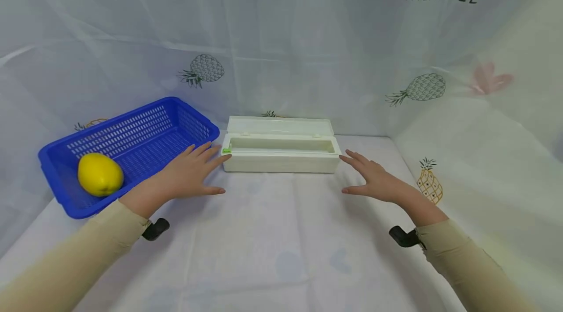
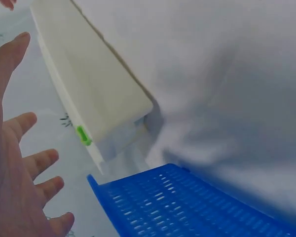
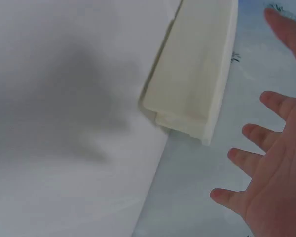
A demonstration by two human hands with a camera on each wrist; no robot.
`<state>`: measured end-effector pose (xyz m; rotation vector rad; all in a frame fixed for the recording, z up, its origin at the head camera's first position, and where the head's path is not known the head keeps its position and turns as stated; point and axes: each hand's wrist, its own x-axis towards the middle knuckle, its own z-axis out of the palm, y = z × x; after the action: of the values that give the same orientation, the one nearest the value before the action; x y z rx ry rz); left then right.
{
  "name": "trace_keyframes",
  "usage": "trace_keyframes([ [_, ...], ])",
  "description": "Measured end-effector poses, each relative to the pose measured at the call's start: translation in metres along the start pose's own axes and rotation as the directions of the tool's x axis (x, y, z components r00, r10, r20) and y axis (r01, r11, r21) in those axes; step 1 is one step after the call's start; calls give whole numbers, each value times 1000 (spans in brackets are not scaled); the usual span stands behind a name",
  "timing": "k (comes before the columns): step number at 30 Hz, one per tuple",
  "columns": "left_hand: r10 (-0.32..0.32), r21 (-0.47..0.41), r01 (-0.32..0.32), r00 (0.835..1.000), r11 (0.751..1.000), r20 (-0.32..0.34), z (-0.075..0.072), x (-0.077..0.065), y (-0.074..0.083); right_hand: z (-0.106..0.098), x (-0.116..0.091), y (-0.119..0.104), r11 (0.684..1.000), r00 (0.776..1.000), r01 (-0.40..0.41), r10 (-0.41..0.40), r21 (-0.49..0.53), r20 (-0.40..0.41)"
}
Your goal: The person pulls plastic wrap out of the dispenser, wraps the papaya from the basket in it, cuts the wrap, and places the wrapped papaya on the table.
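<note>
A long white box with its lid raised at the back stands against the rear cloth in the head view. On its left front corner is a small green slider. My left hand hovers at the box's left end, fingers spread and holding nothing. At the right end my right hand mirrors it, fingers apart and empty. Both wrist views show the box's ends close to the spread fingers, including the green slider near the left hand.
A blue perforated basket stands at the left, partly behind my left hand and forearm. Inside it lies a yellow lemon-like fruit. A white cloth covers the table, and pineapple-printed curtains close off the back and right.
</note>
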<state>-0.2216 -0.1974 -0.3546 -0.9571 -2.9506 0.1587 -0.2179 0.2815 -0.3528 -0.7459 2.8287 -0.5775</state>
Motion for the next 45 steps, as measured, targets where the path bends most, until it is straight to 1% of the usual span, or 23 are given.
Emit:
trace_keyframes([
  [5, 7, -42, -6, 999, 999, 35, -8, 13, -2, -11, 26, -1, 998, 1000, 0, -1, 56, 22],
  [8, 5, -98, 0, 998, 995, 56, -15, 20, -3, -16, 43, -2, 996, 999, 5, -9, 89, 41],
  [10, 6, -142, 2, 998, 990, 56, -17, 26, -4, -20, 53, -3, 995, 999, 9, -14, 95, 52],
  [15, 1, -207, 11, 998, 978, 56, -14, 43, -8, -26, 77, -5, 994, 996, -3, -7, 112, 88],
  [18, -3, -226, 17, 998, 974, 65, -13, 51, -9, -28, 92, -5, 991, 993, 8, -24, 135, 118],
  [22, 11, -246, 2, 999, 969, 50, -12, 60, -10, -29, 111, -5, 986, 985, 31, -58, 164, 162],
  [29, 16, -267, -2, 999, 964, 48, -10, 71, -9, -31, 139, -8, 991, 969, 35, -65, 129, 239],
  [37, 24, -298, -7, 998, 955, 54, -9, 77, -8, -28, 167, -5, 994, 965, 84, -100, 74, 241],
  [41, 23, -305, -3, 998, 952, 61, -8, 81, -10, -23, 178, -2, 989, 963, 131, -144, 70, 229],
  [45, 21, -311, 1, 998, 950, 67, -7, 85, -12, -19, 185, 1, 975, 945, 204, -220, 91, 241],
])
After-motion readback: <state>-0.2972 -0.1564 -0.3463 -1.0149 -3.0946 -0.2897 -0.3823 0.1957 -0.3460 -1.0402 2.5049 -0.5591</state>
